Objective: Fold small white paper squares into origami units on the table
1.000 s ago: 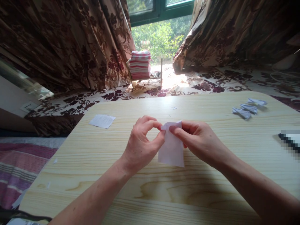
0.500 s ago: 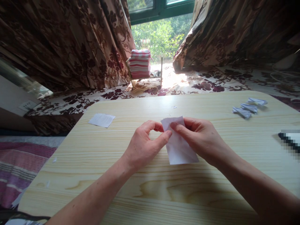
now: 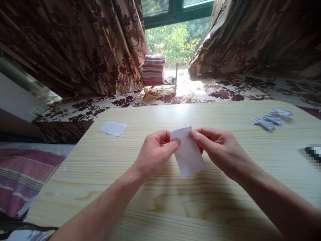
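Observation:
A small white sheet of paper (image 3: 189,155) is held up over the wooden table, its lower end tipped towards me. My left hand (image 3: 159,149) pinches its upper left edge, thumb on the front and fingers behind. At the upper right corner, my right hand (image 3: 217,142) grips the same sheet between thumb and fingers. Some fingertips of both hands are hidden behind the paper. To the left lies another piece of paper (image 3: 113,128), flat, with faint print on it. Three folded paper pieces (image 3: 263,124) sit together at the far right.
The light wooden table (image 3: 100,180) has rounded corners. Tiny paper scraps (image 3: 190,116) lie on it. A dark-tipped, partly pixelated object (image 3: 312,154) is at the right edge. Behind stands a small rack with folded red-and-white cloths (image 3: 153,69), before the window and curtains (image 3: 100,50).
My left hand has closed onto the sheet's left edge. My right thumb has shifted from the sheet's middle to its upper right corner. The view has moved slightly left.

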`<action>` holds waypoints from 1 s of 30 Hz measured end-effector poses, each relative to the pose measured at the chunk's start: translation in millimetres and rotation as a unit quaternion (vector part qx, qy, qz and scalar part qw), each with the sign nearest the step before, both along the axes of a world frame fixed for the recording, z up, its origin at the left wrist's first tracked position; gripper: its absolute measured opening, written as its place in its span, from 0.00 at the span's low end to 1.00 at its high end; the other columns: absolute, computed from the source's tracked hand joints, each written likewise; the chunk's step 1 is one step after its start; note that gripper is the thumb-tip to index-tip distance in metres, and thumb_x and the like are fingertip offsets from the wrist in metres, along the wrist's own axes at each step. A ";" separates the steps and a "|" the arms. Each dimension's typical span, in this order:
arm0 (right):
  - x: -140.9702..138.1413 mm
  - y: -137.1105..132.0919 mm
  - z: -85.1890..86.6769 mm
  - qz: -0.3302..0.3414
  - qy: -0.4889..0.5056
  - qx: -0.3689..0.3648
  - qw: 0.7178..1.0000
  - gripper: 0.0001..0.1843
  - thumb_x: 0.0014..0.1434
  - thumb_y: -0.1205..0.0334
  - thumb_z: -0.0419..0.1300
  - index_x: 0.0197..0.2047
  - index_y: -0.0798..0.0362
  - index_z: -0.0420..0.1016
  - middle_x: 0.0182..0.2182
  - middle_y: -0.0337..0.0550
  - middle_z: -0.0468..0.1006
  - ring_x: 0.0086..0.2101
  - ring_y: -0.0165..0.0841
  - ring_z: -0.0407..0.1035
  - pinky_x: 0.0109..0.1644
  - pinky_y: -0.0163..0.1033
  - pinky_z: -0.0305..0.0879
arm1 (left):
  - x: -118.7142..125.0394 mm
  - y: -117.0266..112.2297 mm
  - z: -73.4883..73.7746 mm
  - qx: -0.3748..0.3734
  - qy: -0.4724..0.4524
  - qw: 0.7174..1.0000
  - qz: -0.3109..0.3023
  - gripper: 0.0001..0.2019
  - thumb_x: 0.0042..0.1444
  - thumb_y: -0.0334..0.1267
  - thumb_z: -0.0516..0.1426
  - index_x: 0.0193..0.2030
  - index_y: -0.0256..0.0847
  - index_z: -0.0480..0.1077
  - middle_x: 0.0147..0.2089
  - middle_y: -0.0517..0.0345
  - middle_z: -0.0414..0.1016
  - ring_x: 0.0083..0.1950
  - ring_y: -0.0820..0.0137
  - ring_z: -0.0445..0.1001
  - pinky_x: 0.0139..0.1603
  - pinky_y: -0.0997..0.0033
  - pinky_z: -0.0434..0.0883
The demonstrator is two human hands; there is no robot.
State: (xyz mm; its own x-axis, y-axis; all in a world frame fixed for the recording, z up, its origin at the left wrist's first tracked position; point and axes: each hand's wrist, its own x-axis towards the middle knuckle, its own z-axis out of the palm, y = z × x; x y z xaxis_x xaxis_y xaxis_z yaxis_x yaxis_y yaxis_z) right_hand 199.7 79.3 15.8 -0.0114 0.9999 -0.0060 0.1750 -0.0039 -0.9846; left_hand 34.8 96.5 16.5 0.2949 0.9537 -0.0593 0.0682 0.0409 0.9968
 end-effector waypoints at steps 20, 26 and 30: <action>-3.8 -2.1 -4.2 0.041 0.019 0.029 0.999 0.08 0.54 0.57 0.63 0.33 0.54 0.75 0.29 0.40 0.77 0.27 0.30 0.69 0.28 0.33 0.65 | 2.2 -2.2 5.5 -0.054 -0.053 0.997 0.033 0.07 0.51 0.37 0.59 0.30 0.36 0.76 0.26 0.59 0.76 0.28 0.73 0.71 0.31 0.74 0.66; -2.9 -1.3 -5.5 0.038 -0.014 0.046 0.998 0.05 0.53 0.61 0.63 0.32 0.54 0.75 0.27 0.39 0.77 0.26 0.29 0.69 0.28 0.33 0.64 | -0.2 0.8 3.2 -0.043 -0.039 0.997 0.052 0.08 0.52 0.35 0.58 0.29 0.36 0.78 0.25 0.60 0.76 0.28 0.74 0.70 0.30 0.76 0.66; -3.2 -0.9 -8.1 0.040 -0.005 0.041 0.998 0.04 0.53 0.62 0.63 0.33 0.53 0.76 0.27 0.38 0.78 0.27 0.29 0.69 0.29 0.33 0.64 | -0.5 1.3 3.8 -0.051 -0.055 0.996 0.051 0.06 0.51 0.34 0.59 0.30 0.36 0.78 0.26 0.60 0.77 0.29 0.73 0.71 0.32 0.76 0.66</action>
